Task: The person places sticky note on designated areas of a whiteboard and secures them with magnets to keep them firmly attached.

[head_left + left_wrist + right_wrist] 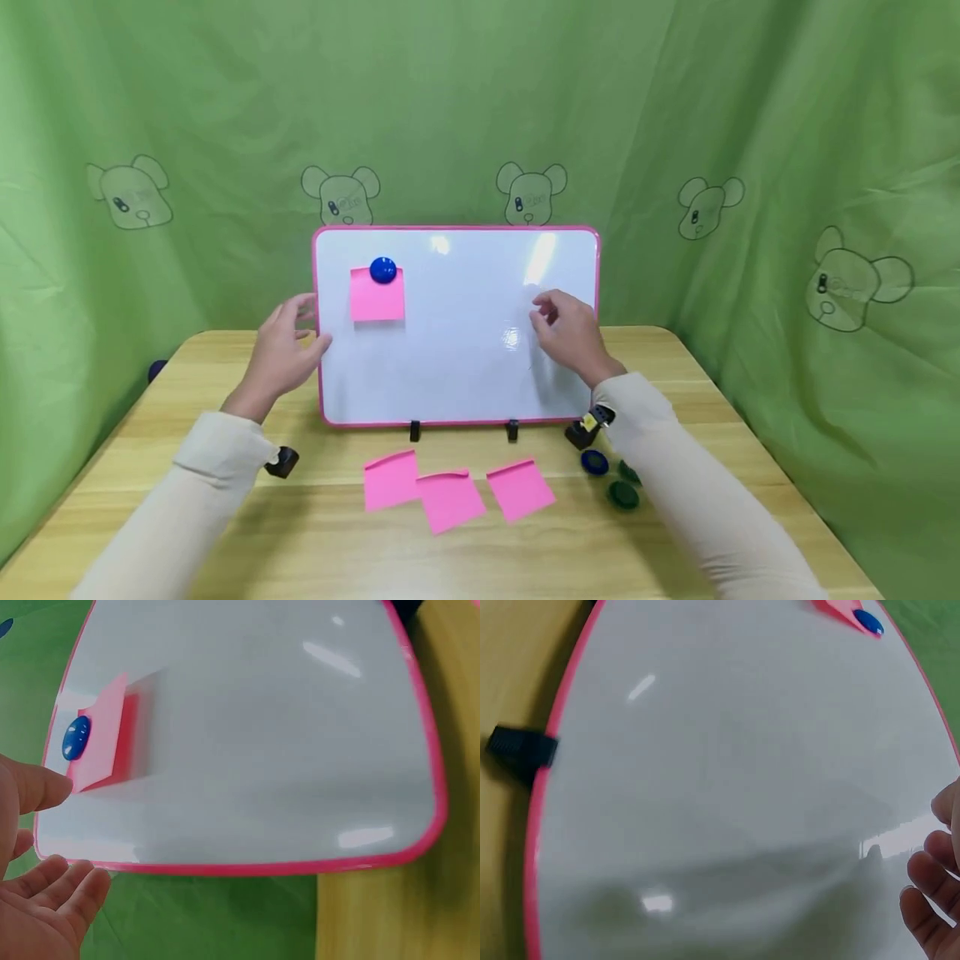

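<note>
A whiteboard (457, 350) with a pink frame stands upright on the table. A pink sticky note (377, 300) sits at its upper left under a round blue magnet (383, 270); in the left wrist view the note's lower part (105, 742) lifts off the board. My left hand (281, 350) is at the board's left edge, thumb and fingers apart, holding nothing; whether it touches the frame I cannot tell. In front of the board's right side is my right hand (572, 333), fingers loosely bent with nothing between them.
Several pink sticky notes (521, 490) lie on the table (300, 542) before the board. Near my right forearm are a blue magnet (595, 462) and green magnets (623, 495). Black feet (415, 431) support the board. A green curtain (450, 100) hangs behind.
</note>
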Action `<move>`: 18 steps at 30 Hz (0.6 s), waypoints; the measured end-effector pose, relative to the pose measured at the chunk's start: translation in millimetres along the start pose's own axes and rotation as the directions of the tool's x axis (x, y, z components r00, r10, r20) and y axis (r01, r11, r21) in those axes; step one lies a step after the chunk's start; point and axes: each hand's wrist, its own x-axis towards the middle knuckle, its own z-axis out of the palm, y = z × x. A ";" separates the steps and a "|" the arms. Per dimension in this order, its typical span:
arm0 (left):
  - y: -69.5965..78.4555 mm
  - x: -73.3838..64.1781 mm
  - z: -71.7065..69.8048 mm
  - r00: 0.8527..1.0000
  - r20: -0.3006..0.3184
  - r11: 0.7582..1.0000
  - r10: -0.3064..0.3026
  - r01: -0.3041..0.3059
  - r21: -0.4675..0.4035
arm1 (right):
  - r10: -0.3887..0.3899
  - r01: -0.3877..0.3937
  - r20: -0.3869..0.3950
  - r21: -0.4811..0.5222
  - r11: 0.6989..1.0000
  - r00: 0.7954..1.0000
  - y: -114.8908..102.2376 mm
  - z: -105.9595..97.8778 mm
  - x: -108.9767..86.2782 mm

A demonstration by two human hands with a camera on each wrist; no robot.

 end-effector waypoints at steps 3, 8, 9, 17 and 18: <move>-9.6 -9.6 0.3 1.000 0.002 0.999 -0.024 0.025 -0.042 | 0.026 -0.026 -0.047 0.009 1.000 0.999 17.6 -7.2 -14.4; -25.5 -24.4 5.2 0.996 0.048 0.992 -0.077 0.081 -0.093 | 0.084 -0.081 -0.108 0.025 0.996 0.991 43.0 -14.2 -40.7; -28.1 -27.0 6.9 0.995 0.058 0.991 -0.085 0.090 -0.100 | 0.096 -0.094 -0.115 0.030 0.995 0.989 47.8 -14.7 -45.8; -44.4 -41.3 23.8 0.983 0.134 0.980 -0.124 0.143 -0.138 | 0.218 -0.211 -0.147 0.063 0.975 0.965 79.3 -10.9 -79.0; -46.1 -42.6 25.6 0.981 0.145 0.980 -0.129 0.148 -0.133 | 0.236 -0.229 -0.136 0.061 0.971 0.962 82.1 -10.6 -82.2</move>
